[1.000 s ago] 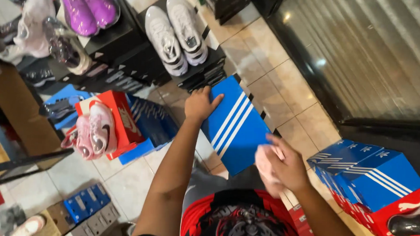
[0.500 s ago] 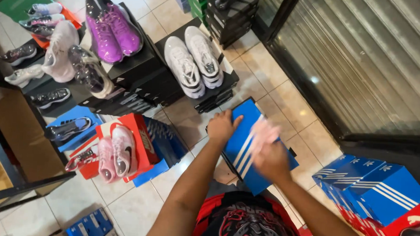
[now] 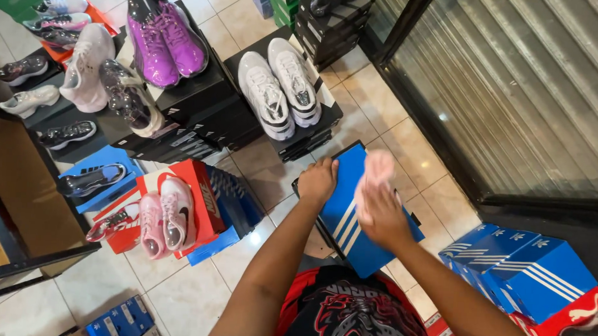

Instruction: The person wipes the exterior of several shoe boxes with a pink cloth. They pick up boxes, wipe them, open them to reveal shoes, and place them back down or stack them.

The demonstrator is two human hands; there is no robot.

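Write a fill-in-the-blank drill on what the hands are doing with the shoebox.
1. The left hand grips the top edge of a ____ shoebox lid with white stripes.
2. The right hand presses a pink ____ onto that lid.
3. The purple sneakers stand on a ____ box.

Missing words: blue; cloth; black

The shoebox [image 3: 350,216] under the hands is bright blue with three white diagonal stripes. The cloth [image 3: 376,174] on it is pale pink. Nearby, glossy purple sneakers [image 3: 163,37] sit on black boxes [image 3: 201,111], white sneakers [image 3: 279,84] show dark stripes, and pink sneakers [image 3: 165,216] rest on a red box [image 3: 202,201] (white logo mark).
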